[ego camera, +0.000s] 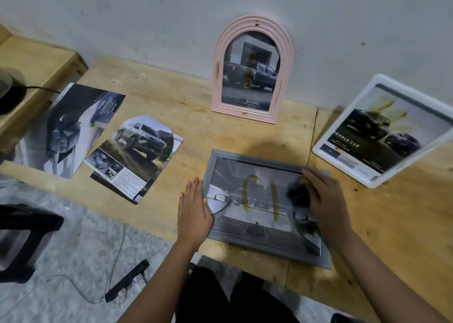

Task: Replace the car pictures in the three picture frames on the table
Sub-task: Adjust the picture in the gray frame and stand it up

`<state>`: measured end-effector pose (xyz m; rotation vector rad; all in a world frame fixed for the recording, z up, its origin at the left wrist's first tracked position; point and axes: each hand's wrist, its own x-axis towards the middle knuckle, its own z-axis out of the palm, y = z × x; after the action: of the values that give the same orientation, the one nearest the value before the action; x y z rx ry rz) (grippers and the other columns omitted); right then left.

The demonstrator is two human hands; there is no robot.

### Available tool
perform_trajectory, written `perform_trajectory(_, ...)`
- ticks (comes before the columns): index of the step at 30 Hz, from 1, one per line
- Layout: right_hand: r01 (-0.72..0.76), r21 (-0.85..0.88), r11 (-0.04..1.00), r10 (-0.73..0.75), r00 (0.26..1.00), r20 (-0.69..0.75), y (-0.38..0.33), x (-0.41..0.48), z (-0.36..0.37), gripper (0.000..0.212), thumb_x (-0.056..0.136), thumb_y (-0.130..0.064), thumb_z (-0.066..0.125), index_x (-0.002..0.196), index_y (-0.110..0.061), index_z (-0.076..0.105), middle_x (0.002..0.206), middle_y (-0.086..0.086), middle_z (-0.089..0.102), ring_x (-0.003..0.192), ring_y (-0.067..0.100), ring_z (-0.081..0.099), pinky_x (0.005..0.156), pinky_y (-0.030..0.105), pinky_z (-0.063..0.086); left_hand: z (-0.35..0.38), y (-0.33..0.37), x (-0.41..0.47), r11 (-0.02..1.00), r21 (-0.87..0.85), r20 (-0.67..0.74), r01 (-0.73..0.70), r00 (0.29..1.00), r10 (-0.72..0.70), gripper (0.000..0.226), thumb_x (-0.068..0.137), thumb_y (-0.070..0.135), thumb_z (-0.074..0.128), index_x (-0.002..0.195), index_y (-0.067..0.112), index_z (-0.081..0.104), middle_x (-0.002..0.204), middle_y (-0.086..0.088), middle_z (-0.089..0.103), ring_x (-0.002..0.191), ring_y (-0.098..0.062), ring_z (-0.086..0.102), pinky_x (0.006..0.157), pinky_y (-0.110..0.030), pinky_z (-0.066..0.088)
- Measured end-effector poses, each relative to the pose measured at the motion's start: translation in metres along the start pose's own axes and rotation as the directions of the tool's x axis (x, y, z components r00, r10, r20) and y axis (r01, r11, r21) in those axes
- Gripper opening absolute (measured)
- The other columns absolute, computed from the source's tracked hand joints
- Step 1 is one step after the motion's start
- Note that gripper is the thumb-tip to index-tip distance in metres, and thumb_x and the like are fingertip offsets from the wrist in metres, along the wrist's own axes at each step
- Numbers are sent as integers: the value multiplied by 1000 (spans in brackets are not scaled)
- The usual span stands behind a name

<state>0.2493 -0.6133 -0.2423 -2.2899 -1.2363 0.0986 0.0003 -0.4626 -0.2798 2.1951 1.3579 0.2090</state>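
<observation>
A grey picture frame [267, 249] lies flat on the wooden table [176, 102] in front of me, holding a car picture smeared with yellow-brown stains. My left hand [193, 210] presses flat on its left edge, fingers straight. My right hand [323, 200] rests on its right side, fingers reaching the top right corner. A pink arched frame [245, 115] with a pickup picture leans upright on the wall behind. A white frame [343, 116] with a stained car picture stands tilted at the right. Two loose car prints lie at the left: a white SUV [139, 156] and a dark car [71, 129].
A lower wooden bench [41, 60] adjoins the table at far left, with a dark corded object [9, 94] on it. On the floor to the left are a black stool [24, 236] and a power strip [127, 281] with its cable.
</observation>
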Motion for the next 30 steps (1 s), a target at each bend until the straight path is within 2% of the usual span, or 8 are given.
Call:
perform_trajectory(5,172,256,951,-217,963,162,-89,79,48,31,90,-11,47,115,-8,64,124,10,61,111,33,53,95,39,42,2,-2,0,1000,14,-23,-4,1000,4,58,92,30,18,148,14,21,157,2,19,146,-14,8,117,-28,1)
perform_trajectory(9,551,14,834,-490,729,477,-132,108,85,29,88,-2,40,107,-15,58,114,1,60,101,29,51,77,40,48,2,-3,0,999,37,-19,-13,1000,13,57,94,31,18,148,14,19,157,2,18,146,-14,8,117,-27,0)
perform_trajectory(13,635,-109,764,-486,679,551,-129,106,82,31,90,0,37,113,-14,52,125,2,54,114,25,43,83,35,39,4,-3,-1,998,65,-17,-9,1000,10,56,95,31,17,149,14,18,157,2,17,147,-13,7,116,-26,-3)
perform_trajectory(16,631,-132,765,-448,668,594,-124,106,70,31,92,-7,37,119,-16,50,125,2,55,116,24,43,87,35,39,3,-2,-2,998,64,-18,-6,1000,7,56,95,29,18,149,13,19,157,2,17,147,-14,7,118,-28,-1)
perform_trajectory(19,521,-178,835,-286,687,668,-120,117,59,27,91,-12,40,115,-16,54,112,7,60,102,26,51,76,34,43,2,1,-2,998,63,-26,12,1000,-11,51,99,22,24,149,13,20,157,2,18,147,-14,7,119,-31,2)
perform_trajectory(23,180,135,974,-223,850,477,-105,126,47,20,93,-11,41,100,-14,59,98,9,63,87,27,56,76,36,46,0,3,0,997,69,-24,27,999,-25,51,100,20,26,149,16,14,158,5,13,147,-12,3,118,-29,0)
perform_trajectory(25,206,264,942,-297,879,374,-115,126,52,19,91,-6,42,95,-12,60,91,9,65,83,26,57,74,36,44,0,3,-1,998,64,-22,23,1000,-22,51,100,19,26,149,16,14,158,4,13,147,-12,3,119,-30,0)
perform_trajectory(30,323,255,911,-409,781,472,-145,118,92,16,93,-10,41,90,-11,56,80,7,61,72,22,50,64,34,41,1,1,-1,999,47,-31,14,999,-12,51,98,16,28,148,14,18,157,3,17,147,-14,7,119,-31,3)
